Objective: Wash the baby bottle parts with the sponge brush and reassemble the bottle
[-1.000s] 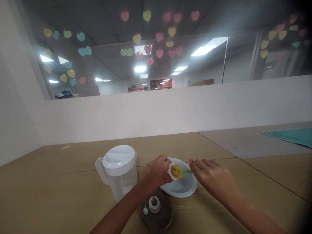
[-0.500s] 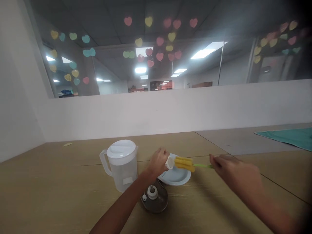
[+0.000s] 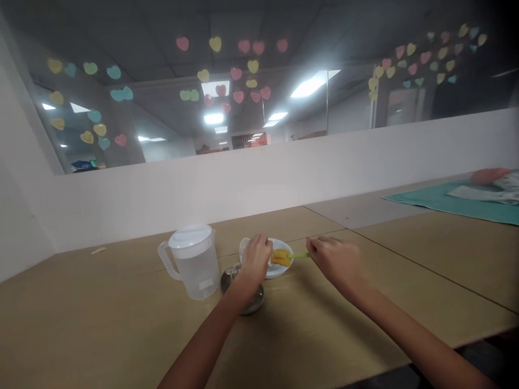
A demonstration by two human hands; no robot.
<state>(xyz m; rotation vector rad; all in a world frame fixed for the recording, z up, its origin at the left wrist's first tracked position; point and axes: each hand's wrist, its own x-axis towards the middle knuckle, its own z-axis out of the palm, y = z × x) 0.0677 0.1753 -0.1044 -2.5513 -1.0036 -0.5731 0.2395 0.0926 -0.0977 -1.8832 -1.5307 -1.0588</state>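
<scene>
My right hand (image 3: 334, 262) is closed around the thin green handle of a sponge brush (image 3: 281, 257). Its yellow sponge head points left, right up against my left hand (image 3: 256, 259). The left fingers are curled round a small white piece, mostly hidden now, whose kind I cannot make out. Behind both hands lies a pale oval plate (image 3: 279, 273) on the table. Under my left wrist sits a dark, shiny rounded object (image 3: 253, 305), partly covered by the forearm. A clear pitcher (image 3: 198, 270) with a white lid stands left of it.
The wooden table (image 3: 101, 324) runs back to a white wall (image 3: 162, 194) below a window with heart stickers. A teal cloth (image 3: 438, 202) with a reddish item (image 3: 490, 175) on it lies at the far right. A small pale scrap (image 3: 98, 250) lies at the left.
My right hand has brought the sponge brush left, closer to my left hand, and its head now meets the white piece. The view has turned to the right.
</scene>
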